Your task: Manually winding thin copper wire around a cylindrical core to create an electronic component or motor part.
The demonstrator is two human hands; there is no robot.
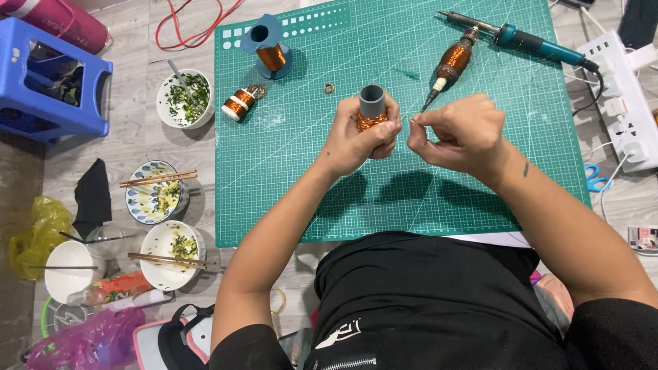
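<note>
Copper wire glints on the grey tube (371, 103), and that tube sits upright in the left hand (356, 140), fingers wrapped round its wound lower half, just above the middle of the green cutting mat (288, 178). Right hand (456, 133) sits just beside it, thumb and forefinger pinched together at their tips on what looks like a very fine strand; the wire itself is too thin to make out, so only the pinch is sure. The two hands are close, nearly touching.

Further up the mat, a blue spool (269, 46) stands upright, carrying copper wire. Left of that, a small copper coil (240, 104) lies on its side at the mat's edge. A little ring (329, 88) rests between that coil and the tube. Top right, a teal-handled soldering iron (521, 38) lies across the mat's corner, and a copper-wound tool (449, 65) lies slanting below it, its dark tip pointing down toward the right hand.

Off the mat on the right, a white power strip (620, 89) and blue-handled scissors (598, 179). On the left floor, a bowl of chopped greens (184, 99), two more bowls with chopsticks (159, 179) laid across them, a blue plastic stool (55, 82), and a yellow bag (38, 233).
</note>
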